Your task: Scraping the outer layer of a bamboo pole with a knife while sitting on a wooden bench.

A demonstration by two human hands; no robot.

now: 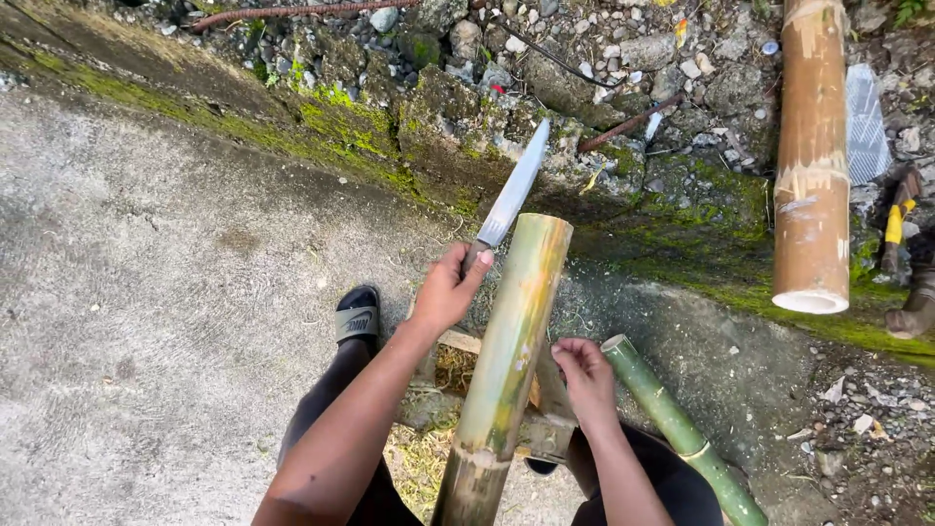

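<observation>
Standing nearly upright on the concrete floor, the thick bamboo pole (pixel 506 360) is flanked by both hands. The knife (pixel 513 190) is clasped in the left hand (pixel 446 290), blade beside the pole's cut top; the right hand (pixel 586 378), fingers curled on nothing visible, rests lower beside it.

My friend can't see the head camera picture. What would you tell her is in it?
A left hand holds a long knife beside the top of a thick green bamboo pole, while the right hand steadies the pole. Mossy concrete lies below.
</observation>
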